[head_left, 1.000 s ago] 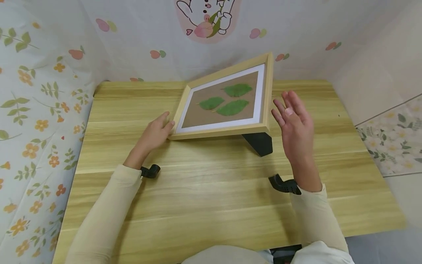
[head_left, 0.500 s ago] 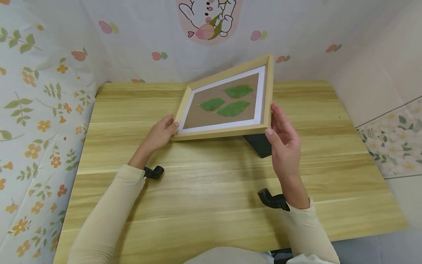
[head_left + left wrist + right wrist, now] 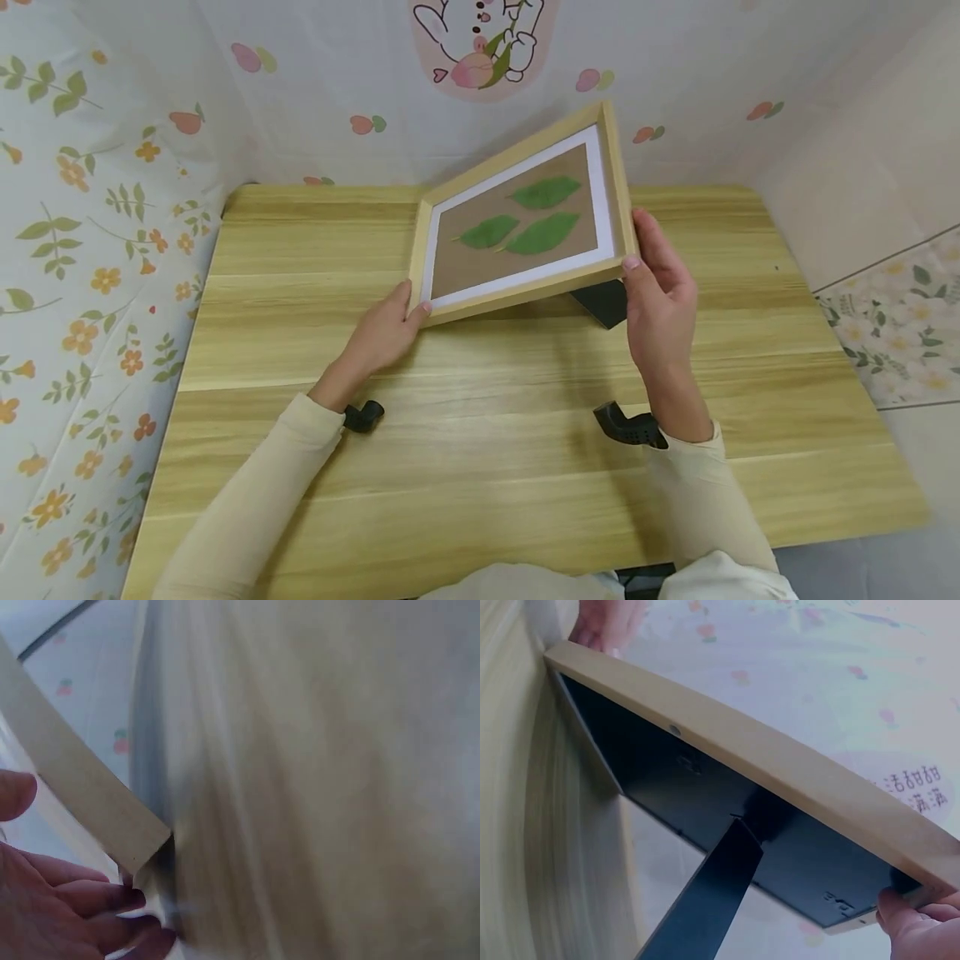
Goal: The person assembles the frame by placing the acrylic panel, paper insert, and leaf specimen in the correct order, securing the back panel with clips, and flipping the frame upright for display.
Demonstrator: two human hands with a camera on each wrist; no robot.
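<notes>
A light wooden picture frame [image 3: 523,295] holds several green leaves [image 3: 542,234] on a brown ground inside a white mat. It slants, its right side higher than the left. The left hand [image 3: 381,333] holds its lower left corner with thumb in front; in the left wrist view, the fingers lie by the frame's wooden edge [image 3: 82,765]. At the lower right corner, the right hand [image 3: 662,312] grips the border between thumb and fingers. The right wrist view shows the black back panel [image 3: 656,769] and the folded-out black stand leg [image 3: 712,889].
The wood-grain table [image 3: 480,450] extends in front of the frame and to both sides. Behind it hangs a white curtain [image 3: 300,75] printed with fruit and a cartoon figure. Floral cloth [image 3: 90,333] hangs at left, pale panels at right.
The right hand came in from the right and took hold of the frame's lower right corner. The frame's right side has tilted and risen slightly; the left hand shifted a little right and nearer.
</notes>
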